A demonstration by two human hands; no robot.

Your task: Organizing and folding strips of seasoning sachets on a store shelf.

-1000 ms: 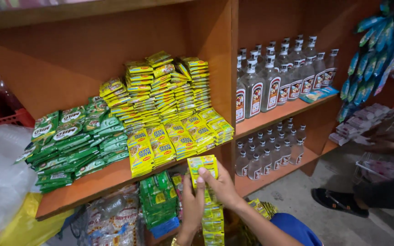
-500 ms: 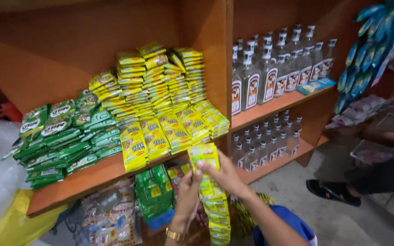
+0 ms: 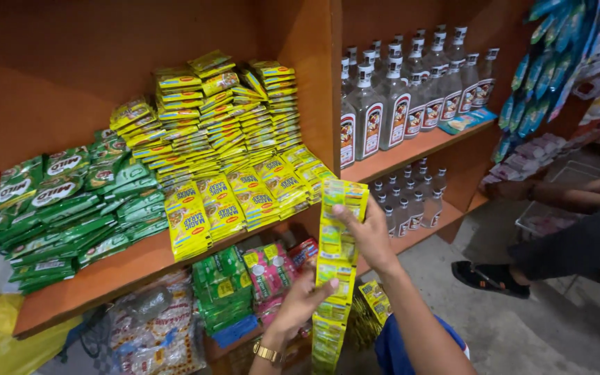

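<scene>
Yellow and green, the strip of sachets (image 3: 335, 271) hangs as a long chain of small linked packets in front of the orange wooden shelf (image 3: 140, 260), its top level with the shelf edge and its lower end dropping out of the bottom of the head view. The right hand (image 3: 366, 232) has its fingers closed around the strip near the top; the left hand (image 3: 300, 302), a gold watch (image 3: 267, 354) at its wrist, pinches it lower down between thumb and fingers. Behind it, stacks of yellow sachets (image 3: 223, 160) and green packets (image 3: 64, 208) fill the shelf, and clear bottles (image 3: 397, 104) stand in the next bay.

Since half a second ago the strip sits a little further right and lower against the shelf, with both hands keeping their hold and the left one slightly lower on the chain
</scene>
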